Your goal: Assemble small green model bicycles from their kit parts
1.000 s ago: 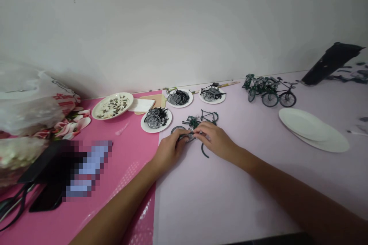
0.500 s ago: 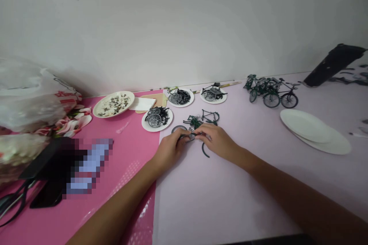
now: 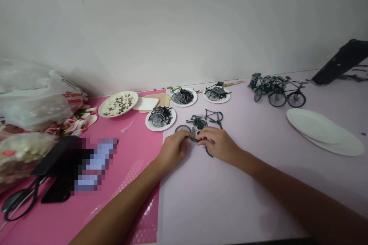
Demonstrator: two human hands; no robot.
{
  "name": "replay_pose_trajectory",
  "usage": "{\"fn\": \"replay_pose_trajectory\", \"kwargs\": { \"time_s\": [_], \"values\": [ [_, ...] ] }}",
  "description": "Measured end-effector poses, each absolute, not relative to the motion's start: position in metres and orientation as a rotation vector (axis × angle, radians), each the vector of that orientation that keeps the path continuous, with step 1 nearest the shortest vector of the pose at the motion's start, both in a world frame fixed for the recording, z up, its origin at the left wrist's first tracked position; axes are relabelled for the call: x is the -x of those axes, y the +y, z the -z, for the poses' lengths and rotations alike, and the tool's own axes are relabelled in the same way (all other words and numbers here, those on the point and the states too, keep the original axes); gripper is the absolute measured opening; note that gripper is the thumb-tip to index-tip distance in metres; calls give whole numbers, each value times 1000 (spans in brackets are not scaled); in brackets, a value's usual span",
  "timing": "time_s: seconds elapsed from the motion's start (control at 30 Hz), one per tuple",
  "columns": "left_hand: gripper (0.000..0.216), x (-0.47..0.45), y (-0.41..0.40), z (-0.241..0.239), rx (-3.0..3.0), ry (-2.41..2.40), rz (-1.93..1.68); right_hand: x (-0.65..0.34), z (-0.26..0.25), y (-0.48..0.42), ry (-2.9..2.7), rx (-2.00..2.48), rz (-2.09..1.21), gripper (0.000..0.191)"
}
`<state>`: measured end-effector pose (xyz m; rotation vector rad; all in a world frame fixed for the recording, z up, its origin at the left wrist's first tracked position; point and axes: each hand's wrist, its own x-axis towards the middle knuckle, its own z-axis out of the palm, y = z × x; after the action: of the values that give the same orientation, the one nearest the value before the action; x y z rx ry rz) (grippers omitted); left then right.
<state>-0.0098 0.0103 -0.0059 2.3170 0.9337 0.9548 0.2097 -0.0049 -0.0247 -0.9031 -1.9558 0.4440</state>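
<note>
My left hand (image 3: 174, 146) and my right hand (image 3: 221, 143) meet over the lilac tabletop, fingers pinched on a thin dark green curved strip (image 3: 192, 139), which looks like a model bicycle mudguard. Just beyond the fingers lie a small spoked wheel (image 3: 182, 128), a tangle of dark green parts (image 3: 198, 121) and a green model bicycle frame (image 3: 214, 116). Below my right hand a second curved dark strip (image 3: 209, 153) rests on the table, partly covered by the fingers. My fingertips hide the ends of the held strip.
White plates with wheels and black parts (image 3: 148, 122) (image 3: 194, 101) (image 3: 229, 98) stand behind my hands. Assembled model bicycles (image 3: 277, 98) are at back right, near overlapping white plates (image 3: 349, 147). At left are a bowl (image 3: 104, 113), a phone (image 3: 57, 189) and plastic bags (image 3: 34, 99).
The camera view has turned slightly left, so everything sits farther right. The strip between my fingers shows more clearly, stretched from one hand to the other.
</note>
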Motion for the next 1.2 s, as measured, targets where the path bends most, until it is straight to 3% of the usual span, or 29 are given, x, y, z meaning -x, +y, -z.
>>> {"fn": "replay_pose_trajectory", "kwargs": {
  "time_s": [0.37,0.47,0.67,1.2],
  "values": [
    [19,7,7,6,-2239,933,-943,-211,23,-3,-1914,945,-501,20],
    [17,5,6,8,-2083,948,-1027,-210,23,-3,-1853,1000,-489,14],
    [30,3,8,11,-1735,1036,-1223,-206,22,-6,-1810,1095,-500,19],
    [47,2,0,6,-2082,1047,-873,-203,8,-12,-1821,1118,-409,8]
  ]
}}
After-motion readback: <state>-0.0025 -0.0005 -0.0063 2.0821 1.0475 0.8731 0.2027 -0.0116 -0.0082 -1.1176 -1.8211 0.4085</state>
